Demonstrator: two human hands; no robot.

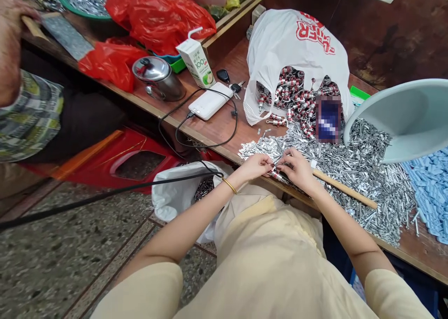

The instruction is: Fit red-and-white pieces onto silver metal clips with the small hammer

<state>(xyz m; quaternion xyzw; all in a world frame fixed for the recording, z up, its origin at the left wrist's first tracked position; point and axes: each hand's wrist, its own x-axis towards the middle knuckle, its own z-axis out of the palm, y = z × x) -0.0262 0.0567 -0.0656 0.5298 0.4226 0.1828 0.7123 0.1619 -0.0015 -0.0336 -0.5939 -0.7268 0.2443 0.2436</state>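
My left hand (pixel 255 165) and my right hand (pixel 298 169) meet at the near edge of the wooden table (pixel 224 123), fingers pinched together on a small red-and-silver metal part (pixel 277 174). Both hands rest beside a wide heap of small silver metal pieces (pixel 353 169). A gold bangle sits on my left wrist. A wooden stick (pixel 345 188) lies on the heap just right of my right hand. Behind the hands a white plastic bag (pixel 294 44) lies open, spilling several red-and-silver parts (pixel 297 100).
A pale tilted basin (pixel 406 118) and a pile of blue plastic pieces (pixel 432 188) are at the right. A power bank (pixel 210 100) with cable, keys, a drink carton (pixel 196 62), a steel pot (pixel 159 78) and red bags (pixel 157 16) lie at the left. Another person's arm (pixel 14 44) shows far left. A white bag (pixel 182 195) sits on the floor.
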